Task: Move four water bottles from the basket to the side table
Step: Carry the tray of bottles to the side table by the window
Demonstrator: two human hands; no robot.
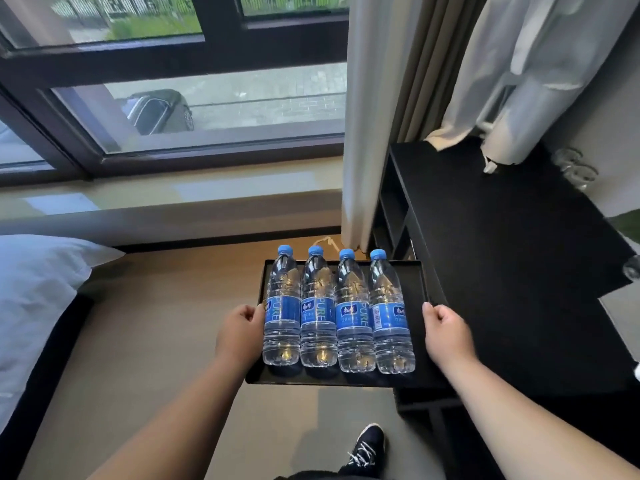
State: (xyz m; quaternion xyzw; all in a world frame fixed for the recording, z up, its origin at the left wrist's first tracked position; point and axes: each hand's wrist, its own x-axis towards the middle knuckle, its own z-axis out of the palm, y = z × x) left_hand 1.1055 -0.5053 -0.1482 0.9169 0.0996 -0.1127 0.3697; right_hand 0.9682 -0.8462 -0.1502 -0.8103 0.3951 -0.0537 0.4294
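Several clear water bottles (337, 310) with blue caps and blue labels lie side by side in a shallow black basket (417, 289), caps pointing away from me. I hold the basket in the air above the floor. My left hand (240, 329) grips its left rim and my right hand (446, 332) grips its right rim. The black side table (502, 254) stands just to the right, its left edge touching or overlapped by the basket's right side.
Glasses (575, 168) stand at the table's far right by the wall. Curtains (381, 116) hang behind the table. A bed with white linen (38, 289) is at the left. A window is ahead. My shoe (367, 448) is on the floor below.
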